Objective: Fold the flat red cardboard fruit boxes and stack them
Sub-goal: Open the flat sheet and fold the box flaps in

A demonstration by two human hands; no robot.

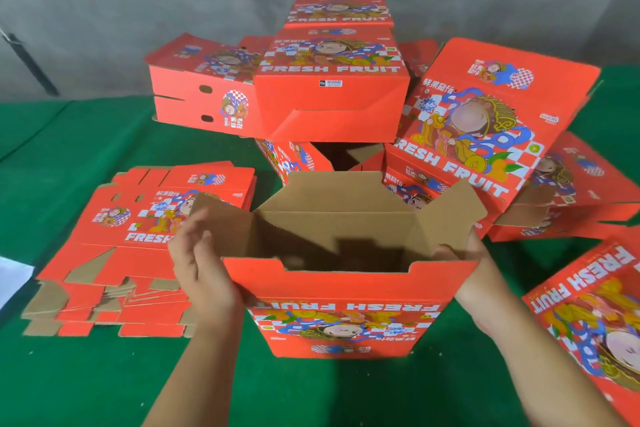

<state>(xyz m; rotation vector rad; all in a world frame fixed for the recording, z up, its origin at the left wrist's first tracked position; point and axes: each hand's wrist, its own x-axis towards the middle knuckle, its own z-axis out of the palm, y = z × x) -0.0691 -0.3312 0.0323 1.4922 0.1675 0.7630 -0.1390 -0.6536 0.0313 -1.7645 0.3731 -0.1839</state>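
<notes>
At the lower centre of the frame stands a half-opened red box (341, 308), its brown inside facing up and its four flaps raised, on the green table (69, 374). The left hand (201, 274) lies against the box's left end with fingers loosely spread and nearly straight, their tips by the raised left flap (221, 218), while the right hand (474, 274) grips the right end, its thumb hooked over the top edge just under the right flap (450, 211). A pile of flat boxes (138, 253) lies at left centre, and folded boxes (329, 80) are stacked at the upper centre, with more tilted at the right.
</notes>
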